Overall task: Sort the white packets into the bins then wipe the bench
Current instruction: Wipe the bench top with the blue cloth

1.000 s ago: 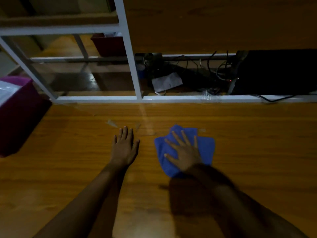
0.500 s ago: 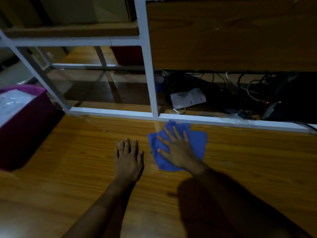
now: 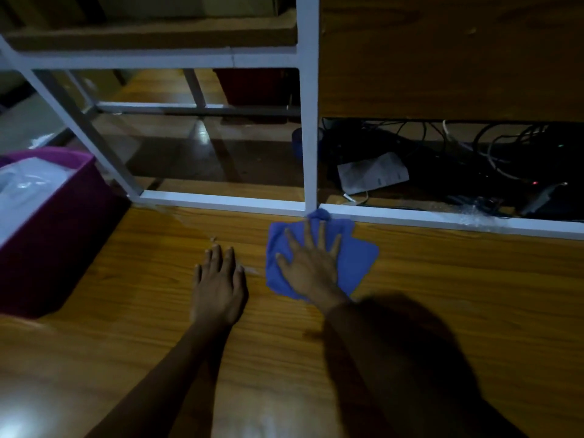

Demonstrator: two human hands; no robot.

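Note:
A blue cloth [image 3: 357,257] lies flat on the wooden bench [image 3: 442,279], its far corner touching the white frame rail. My right hand [image 3: 311,263] presses on the cloth with fingers spread and straight. My left hand [image 3: 219,284] rests flat on the bench just left of the cloth, fingers straight, holding nothing. A purple bin [image 3: 60,229] stands at the left edge of the bench with white packets [image 3: 25,188] inside it.
A white metal frame [image 3: 308,121] rises from the back of the bench, its bottom rail [image 3: 442,219] running along the far edge. Behind it lie tangled cables [image 3: 493,147], a white paper label [image 3: 373,177] and a dark red bin [image 3: 256,85].
My right hand has pushed the blue cloth away from me until it reached the white rail. My left hand stayed flat on the bench beside it.

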